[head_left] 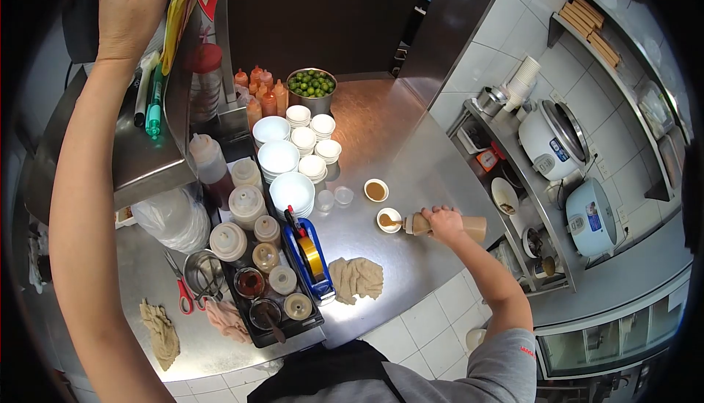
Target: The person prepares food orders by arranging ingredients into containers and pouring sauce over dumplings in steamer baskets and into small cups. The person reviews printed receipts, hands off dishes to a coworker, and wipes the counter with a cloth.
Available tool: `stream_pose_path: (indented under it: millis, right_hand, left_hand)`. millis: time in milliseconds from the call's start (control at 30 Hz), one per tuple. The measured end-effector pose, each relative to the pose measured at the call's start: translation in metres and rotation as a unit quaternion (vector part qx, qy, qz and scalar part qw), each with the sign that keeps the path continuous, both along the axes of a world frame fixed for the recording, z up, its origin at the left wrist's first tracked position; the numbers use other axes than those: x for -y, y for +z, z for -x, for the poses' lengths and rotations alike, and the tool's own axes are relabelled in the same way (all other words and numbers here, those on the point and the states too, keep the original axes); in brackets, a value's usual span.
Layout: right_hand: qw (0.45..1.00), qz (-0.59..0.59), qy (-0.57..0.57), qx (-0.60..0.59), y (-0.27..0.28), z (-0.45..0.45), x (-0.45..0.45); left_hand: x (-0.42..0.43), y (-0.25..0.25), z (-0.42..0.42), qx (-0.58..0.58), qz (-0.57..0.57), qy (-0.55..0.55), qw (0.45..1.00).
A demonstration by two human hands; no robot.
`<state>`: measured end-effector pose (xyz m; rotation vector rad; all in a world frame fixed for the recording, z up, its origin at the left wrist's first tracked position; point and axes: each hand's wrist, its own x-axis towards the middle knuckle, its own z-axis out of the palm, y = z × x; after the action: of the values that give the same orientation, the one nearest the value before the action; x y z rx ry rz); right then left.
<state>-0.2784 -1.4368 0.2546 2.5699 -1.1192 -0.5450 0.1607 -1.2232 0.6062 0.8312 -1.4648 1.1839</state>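
My right hand (443, 224) is wrapped around a squeeze bottle (473, 228) of brown sauce, tipped almost on its side. Its nozzle points into a small white sauce cup (389, 220), where brown sauce shows. Just behind that stands a second sauce cup (376, 190), filled with similar brown sauce. Raised at the upper left is my left hand (133, 7), close to the steel shelf (139, 172) with pens on it. The top edge of the view cuts off its fingers, so what it touches or holds is hidden.
Stacked white bowls (292, 192) and small cups (303, 139) stand left of the filled cups. A black tray (293, 327) holds sauce bottles and jars. A blue tape dispenser (312, 256) and a folded cloth (356, 280) lie nearby. Limes fill a metal pot (311, 102).
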Motion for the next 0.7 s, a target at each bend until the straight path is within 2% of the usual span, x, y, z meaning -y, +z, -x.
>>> stream_pose_path:
  millis: [433,567,633,667,700]
  right_hand:
    - [1.0,-0.014,-0.014,0.013,0.005,0.001,-0.003]
    - [0.999,-0.031,-0.027,0.028,0.004,0.004,0.0]
    - [0.99,-0.076,-0.071,0.092,0.012,0.004,0.001]
    - [0.983,-0.1,-0.086,0.125,0.017,-0.001,0.005]
    - [0.968,-0.14,-0.076,0.192,0.019,-0.006,0.014]
  left_hand:
    - [0.0,0.002,-0.001,0.003,0.0,0.01,1.0]
    - [0.003,0.002,-0.004,-0.037,-0.005,-0.009,0.999]
    - [0.001,0.004,-0.006,-0.042,-0.015,-0.031,0.999]
    - [0.001,0.004,-0.004,-0.04,0.006,-0.002,0.999]
    - [-0.003,0.005,-0.003,-0.021,-0.009,-0.018,1.0]
